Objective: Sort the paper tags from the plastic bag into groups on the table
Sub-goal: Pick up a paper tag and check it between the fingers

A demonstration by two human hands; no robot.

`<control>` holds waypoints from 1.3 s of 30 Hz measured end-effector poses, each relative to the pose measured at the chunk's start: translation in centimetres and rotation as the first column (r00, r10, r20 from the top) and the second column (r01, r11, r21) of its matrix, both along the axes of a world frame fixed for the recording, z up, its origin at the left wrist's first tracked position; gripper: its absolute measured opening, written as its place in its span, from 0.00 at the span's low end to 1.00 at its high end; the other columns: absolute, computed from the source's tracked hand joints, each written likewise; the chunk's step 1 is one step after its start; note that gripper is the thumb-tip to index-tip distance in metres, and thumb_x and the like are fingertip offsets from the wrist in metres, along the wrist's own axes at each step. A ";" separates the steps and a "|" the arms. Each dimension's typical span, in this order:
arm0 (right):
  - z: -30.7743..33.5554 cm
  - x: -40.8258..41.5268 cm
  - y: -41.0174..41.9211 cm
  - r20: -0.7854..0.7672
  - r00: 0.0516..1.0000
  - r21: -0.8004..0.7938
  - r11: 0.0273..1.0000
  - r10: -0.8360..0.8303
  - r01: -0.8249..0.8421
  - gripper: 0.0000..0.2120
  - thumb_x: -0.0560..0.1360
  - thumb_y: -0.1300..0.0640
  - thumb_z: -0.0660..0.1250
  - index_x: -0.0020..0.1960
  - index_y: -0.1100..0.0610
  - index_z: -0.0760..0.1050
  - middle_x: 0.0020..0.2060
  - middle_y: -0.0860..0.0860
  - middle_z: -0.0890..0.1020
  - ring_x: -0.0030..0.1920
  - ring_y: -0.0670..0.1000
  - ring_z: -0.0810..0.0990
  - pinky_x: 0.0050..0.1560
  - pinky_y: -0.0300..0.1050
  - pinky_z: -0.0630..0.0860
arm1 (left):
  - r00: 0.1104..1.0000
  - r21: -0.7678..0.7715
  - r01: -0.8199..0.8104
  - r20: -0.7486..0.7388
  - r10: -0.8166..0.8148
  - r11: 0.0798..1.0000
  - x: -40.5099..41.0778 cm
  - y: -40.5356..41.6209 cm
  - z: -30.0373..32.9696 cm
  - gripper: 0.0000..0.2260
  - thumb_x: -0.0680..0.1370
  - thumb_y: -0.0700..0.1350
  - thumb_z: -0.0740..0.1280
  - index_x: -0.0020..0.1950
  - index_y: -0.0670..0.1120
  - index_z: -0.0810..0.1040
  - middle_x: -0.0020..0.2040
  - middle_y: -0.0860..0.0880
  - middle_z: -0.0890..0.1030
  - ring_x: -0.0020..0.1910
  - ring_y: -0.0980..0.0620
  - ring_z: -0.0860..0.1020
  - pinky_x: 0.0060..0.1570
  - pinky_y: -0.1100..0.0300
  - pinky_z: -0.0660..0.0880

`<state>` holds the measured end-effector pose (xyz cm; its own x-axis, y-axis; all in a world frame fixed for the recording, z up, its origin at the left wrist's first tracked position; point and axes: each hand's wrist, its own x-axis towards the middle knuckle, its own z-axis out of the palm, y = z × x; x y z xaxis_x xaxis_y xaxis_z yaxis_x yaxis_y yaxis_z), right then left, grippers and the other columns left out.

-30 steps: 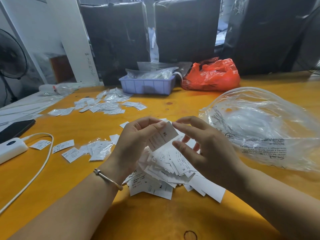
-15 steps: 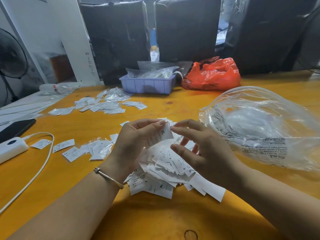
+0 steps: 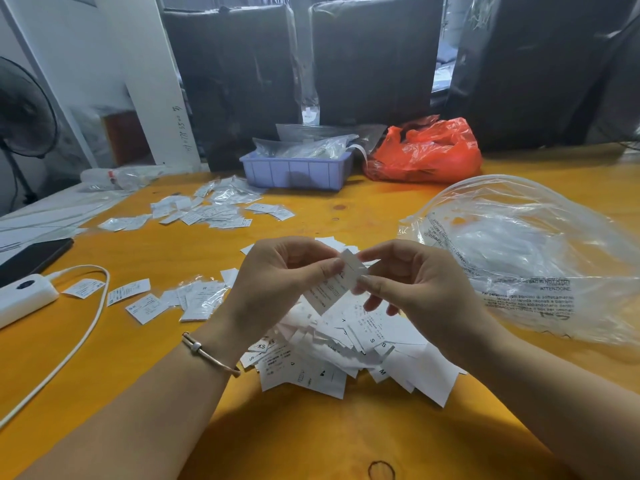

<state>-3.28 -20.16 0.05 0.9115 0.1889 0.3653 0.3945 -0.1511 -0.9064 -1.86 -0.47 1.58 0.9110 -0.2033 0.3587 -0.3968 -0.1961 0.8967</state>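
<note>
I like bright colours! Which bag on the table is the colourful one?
The orange-red bag at the back, just right of the blue tray. The big bag beside the right hand is see-through with printed writing.

Right hand [image 3: 412,289] now closed in on the tag [image 3: 334,285], fingertips pinching it alongside the left hand [image 3: 277,282].

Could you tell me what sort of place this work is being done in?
Probably a garment or packing workshop. Size-marked paper tags are heaped on an orange worktable, a clear plastic bag lies beside them, and a blue bin holds bagged supplies.
</note>
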 end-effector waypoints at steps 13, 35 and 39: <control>-0.1 2.0 -2.7 0.115 0.957 -0.269 0.919 -0.266 0.288 0.07 0.75 0.61 0.69 0.53 0.56 0.81 0.41 0.50 0.84 0.34 0.47 0.83 0.36 0.43 0.77 | 0.588 0.634 -0.598 -0.069 0.806 0.491 5.7 13.5 -1.8 0.08 0.76 0.44 0.70 0.41 0.40 0.81 0.39 0.38 0.80 0.39 0.40 0.77 0.43 0.48 0.76; 3.2 3.2 -8.6 0.395 0.659 -0.807 0.101 -0.640 0.581 0.09 0.71 0.65 0.63 0.48 0.57 0.79 0.45 0.57 0.81 0.45 0.60 0.77 0.39 0.44 0.71 | 0.926 0.493 -0.370 0.268 0.268 0.787 3.3 5.3 -1.7 0.02 0.78 0.46 0.70 0.46 0.50 0.82 0.36 0.53 0.81 0.36 0.56 0.78 0.35 0.64 0.72; 2.5 3.9 -9.6 0.267 0.688 -0.894 0.093 -0.675 0.438 0.11 0.76 0.54 0.67 0.55 0.56 0.78 0.53 0.56 0.79 0.55 0.59 0.74 0.45 0.46 0.74 | 0.941 0.489 -0.315 0.275 0.199 0.813 3.1 4.1 -2.3 0.02 0.78 0.44 0.71 0.47 0.49 0.83 0.38 0.54 0.82 0.38 0.57 0.78 0.36 0.66 0.74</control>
<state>0.59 -29.76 2.56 0.9212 -0.3300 0.2059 -0.3191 -0.9439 -0.0852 1.20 3.62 -0.76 0.8757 -0.1803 0.4480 -0.4248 -0.7288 0.5370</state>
